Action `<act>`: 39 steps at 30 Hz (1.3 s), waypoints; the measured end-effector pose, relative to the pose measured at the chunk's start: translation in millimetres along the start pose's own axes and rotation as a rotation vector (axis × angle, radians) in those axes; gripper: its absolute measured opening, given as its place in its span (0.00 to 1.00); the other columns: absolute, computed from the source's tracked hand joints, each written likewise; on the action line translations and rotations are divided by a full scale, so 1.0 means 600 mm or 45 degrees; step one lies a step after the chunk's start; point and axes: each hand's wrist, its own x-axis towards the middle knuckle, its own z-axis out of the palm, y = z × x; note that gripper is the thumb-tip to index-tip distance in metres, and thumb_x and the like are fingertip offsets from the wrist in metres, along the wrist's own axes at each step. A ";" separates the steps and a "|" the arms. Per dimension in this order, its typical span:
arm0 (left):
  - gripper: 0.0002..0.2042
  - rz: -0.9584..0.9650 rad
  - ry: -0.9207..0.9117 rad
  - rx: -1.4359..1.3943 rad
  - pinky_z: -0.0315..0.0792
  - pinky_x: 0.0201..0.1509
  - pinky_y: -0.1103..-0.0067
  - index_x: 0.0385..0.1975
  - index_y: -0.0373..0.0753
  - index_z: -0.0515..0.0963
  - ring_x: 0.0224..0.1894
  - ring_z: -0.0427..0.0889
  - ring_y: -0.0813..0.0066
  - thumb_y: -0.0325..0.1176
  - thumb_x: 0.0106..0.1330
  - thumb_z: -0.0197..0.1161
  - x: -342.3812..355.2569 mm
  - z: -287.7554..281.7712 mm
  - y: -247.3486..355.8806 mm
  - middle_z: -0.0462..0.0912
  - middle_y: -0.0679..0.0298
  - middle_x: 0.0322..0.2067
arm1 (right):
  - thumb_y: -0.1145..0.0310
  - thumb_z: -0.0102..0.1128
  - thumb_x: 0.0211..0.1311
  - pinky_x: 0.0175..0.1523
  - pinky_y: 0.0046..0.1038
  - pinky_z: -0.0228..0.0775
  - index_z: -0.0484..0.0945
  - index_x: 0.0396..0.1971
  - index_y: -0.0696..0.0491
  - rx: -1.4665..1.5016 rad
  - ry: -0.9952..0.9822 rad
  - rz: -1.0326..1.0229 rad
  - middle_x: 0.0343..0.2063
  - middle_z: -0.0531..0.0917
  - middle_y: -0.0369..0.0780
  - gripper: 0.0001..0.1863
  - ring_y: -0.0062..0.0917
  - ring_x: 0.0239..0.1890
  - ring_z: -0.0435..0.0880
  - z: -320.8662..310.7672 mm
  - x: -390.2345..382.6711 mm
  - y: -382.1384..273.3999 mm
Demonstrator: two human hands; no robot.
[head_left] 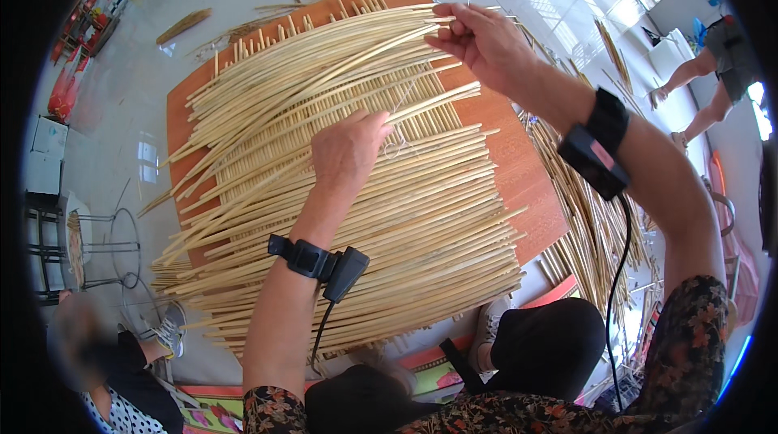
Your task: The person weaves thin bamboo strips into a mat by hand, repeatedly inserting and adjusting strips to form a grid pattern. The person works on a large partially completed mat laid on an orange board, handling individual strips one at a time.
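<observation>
"Where are the pale sticks (381, 243)?"
"Layered crosswise on the brown board (531, 219), overhanging its left edge."
"And the hands?"
"The left hand (348, 150), above the board's middle, is curled tight on white thread (395, 150). The right hand (486, 45), over its far right edge, has narrowed fingers; I can't tell what they grip."
"Containers?"
"White boxes (49, 142) and a red bag (68, 85), left of the board, contents hidden."
"Obstructions?"
"Loose sticks (592, 199) crowd the board's right; a wire stand (132, 280) is left."

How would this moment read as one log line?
left hand: at thin white thread | right hand: at ends of long pale stalks | beneath stalks: reddish flat board
</observation>
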 end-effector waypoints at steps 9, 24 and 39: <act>0.13 0.084 -0.065 -0.070 0.76 0.28 0.74 0.46 0.48 0.86 0.26 0.84 0.69 0.47 0.68 0.66 0.032 -0.019 0.018 0.84 0.68 0.28 | 0.71 0.56 0.75 0.49 0.28 0.90 0.83 0.46 0.64 -0.624 0.249 -0.408 0.27 0.77 0.39 0.12 0.31 0.36 0.90 -0.051 0.138 -0.013; 0.12 0.074 -0.029 -0.255 0.77 0.31 0.73 0.45 0.47 0.87 0.28 0.84 0.66 0.43 0.68 0.67 0.006 -0.013 0.006 0.86 0.67 0.29 | 0.67 0.51 0.78 0.37 0.26 0.86 0.85 0.44 0.62 -0.856 -0.125 -0.219 0.24 0.82 0.39 0.16 0.27 0.28 0.88 -0.042 0.088 0.010; 0.11 -0.016 0.031 -0.015 0.75 0.26 0.73 0.45 0.48 0.85 0.24 0.83 0.68 0.43 0.68 0.67 0.007 -0.036 0.040 0.82 0.68 0.26 | 0.68 0.68 0.66 0.25 0.22 0.71 0.85 0.36 0.60 -0.308 0.135 0.379 0.18 0.78 0.34 0.09 0.18 0.19 0.76 0.014 -0.145 0.155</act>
